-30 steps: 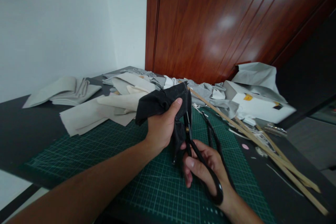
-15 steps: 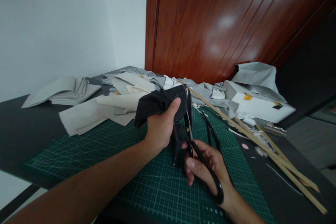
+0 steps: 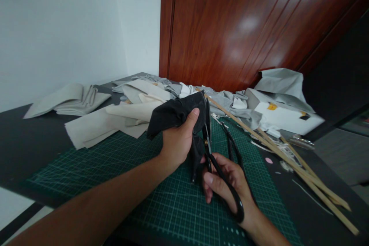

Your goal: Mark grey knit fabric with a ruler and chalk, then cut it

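My left hand point(image 3: 179, 142) is closed on a piece of black fabric point(image 3: 170, 113), thumb on top, held above the green cutting mat point(image 3: 161, 203). Part of the fabric hangs down past the fingers. In my right hand point(image 3: 226, 180) is a pair of black-handled scissors point(image 3: 206, 142), with the fingers through the handles. The blades point away from me and lie along the fabric's right edge; whether they bite into it I cannot tell. A loose black strip point(image 3: 232, 142) lies on the mat just beyond my right hand.
Folded pale fabric point(image 3: 76, 100) and flat beige pieces point(image 3: 95, 127) lie to the left. Grey and white scraps point(image 3: 225, 98) line the back by the wooden door point(image 3: 230, 27). On the right are a white box point(image 3: 282, 113) and long wooden sticks point(image 3: 302, 171).
The hanging end of the black fabric has swung slightly to the right. The scissor handles have shifted a little; both hands stay almost in place.
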A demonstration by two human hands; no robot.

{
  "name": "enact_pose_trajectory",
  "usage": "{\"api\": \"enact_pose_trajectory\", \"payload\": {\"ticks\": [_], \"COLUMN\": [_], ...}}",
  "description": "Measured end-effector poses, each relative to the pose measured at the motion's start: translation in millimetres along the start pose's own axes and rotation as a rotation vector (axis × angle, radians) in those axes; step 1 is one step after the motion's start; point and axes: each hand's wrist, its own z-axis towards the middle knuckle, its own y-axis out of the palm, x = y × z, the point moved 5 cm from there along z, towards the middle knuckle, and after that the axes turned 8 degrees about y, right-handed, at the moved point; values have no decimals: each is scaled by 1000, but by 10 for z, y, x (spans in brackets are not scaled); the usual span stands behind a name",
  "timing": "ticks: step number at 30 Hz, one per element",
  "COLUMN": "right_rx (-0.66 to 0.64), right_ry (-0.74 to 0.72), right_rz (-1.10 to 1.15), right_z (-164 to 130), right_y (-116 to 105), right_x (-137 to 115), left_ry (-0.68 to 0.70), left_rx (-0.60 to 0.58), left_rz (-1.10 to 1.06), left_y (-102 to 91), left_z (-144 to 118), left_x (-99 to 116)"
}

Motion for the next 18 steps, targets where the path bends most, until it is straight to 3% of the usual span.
{"api": "enact_pose_trajectory", "payload": {"ticks": [18], "right_rx": [66], "right_ry": [1], "right_rz": [-38], "right_z": [-14], "right_y": [-20], "right_x": [-12], "left_ry": [154], "left_rx": [-53], "left_rz": [120], "left_y": [-24], "left_z": [2], "left_x": [25]}}
